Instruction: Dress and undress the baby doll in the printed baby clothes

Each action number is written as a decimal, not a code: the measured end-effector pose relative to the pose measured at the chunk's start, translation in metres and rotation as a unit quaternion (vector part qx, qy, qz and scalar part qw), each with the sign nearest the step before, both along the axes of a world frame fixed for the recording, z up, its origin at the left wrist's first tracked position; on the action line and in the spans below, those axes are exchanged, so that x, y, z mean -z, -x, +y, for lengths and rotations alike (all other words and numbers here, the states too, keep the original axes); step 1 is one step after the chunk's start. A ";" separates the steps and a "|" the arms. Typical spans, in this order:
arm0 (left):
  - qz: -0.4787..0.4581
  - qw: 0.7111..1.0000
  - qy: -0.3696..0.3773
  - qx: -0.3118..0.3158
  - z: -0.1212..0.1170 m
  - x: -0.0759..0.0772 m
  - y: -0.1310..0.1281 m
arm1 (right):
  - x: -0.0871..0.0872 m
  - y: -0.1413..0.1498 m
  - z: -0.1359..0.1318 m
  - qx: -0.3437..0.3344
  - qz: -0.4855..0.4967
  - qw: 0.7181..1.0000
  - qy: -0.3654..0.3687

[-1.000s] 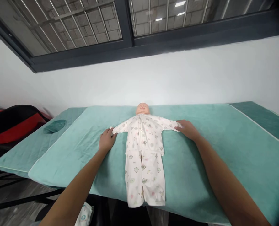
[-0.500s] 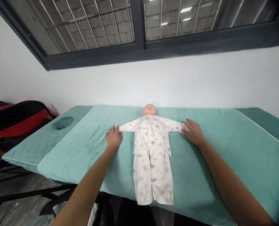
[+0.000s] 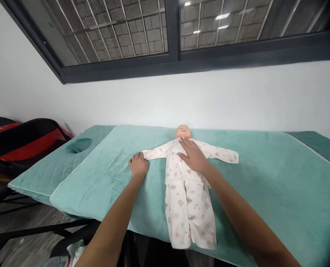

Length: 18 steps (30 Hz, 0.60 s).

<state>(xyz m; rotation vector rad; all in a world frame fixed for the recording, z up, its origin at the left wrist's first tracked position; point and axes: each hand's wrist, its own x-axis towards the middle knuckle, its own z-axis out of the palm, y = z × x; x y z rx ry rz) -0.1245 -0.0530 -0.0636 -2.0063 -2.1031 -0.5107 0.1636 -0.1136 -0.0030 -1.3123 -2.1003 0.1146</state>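
Note:
A baby doll (image 3: 183, 131) lies face up in the middle of the bed, dressed in a white printed long-sleeved top (image 3: 172, 163) and matching trousers (image 3: 178, 218). Its arms stretch out to both sides. My left hand (image 3: 138, 165) is at the end of the left-hand sleeve (image 3: 155, 152), fingers curled around the cuff. Flat on the upper front of the top rests my right hand (image 3: 193, 155), fingers extended, covering the button area below the neck. The right-hand sleeve (image 3: 226, 154) lies spread out on the sheet, with nothing holding it.
A green sheet (image 3: 265, 185) covers the bed, which has a face hole (image 3: 79, 145) at its left end. White wall (image 3: 153, 100) and a dark-framed window (image 3: 120, 66) stand behind. Black-and-red chairs (image 3: 28, 144) are at left; cloth items (image 3: 74, 252) lie below the front edge.
My right hand has let go of the right-hand cuff and moved left onto the doll's chest. My left hand stays at its cuff. The view has shifted slightly.

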 end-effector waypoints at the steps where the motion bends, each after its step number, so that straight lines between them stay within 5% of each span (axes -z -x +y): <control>1: -0.001 1.000 0.001 -0.002 0.000 0.001 0.000 | 0.001 0.005 0.005 0.005 -0.025 1.000 0.007; 9: -0.019 1.000 0.005 -0.003 0.003 0.003 0.002 | 0.015 0.008 -0.016 0.024 -0.053 0.998 0.009; 18: -0.035 0.999 0.009 0.002 0.003 0.003 0.001 | 0.043 0.015 -0.147 -0.027 0.002 0.996 0.081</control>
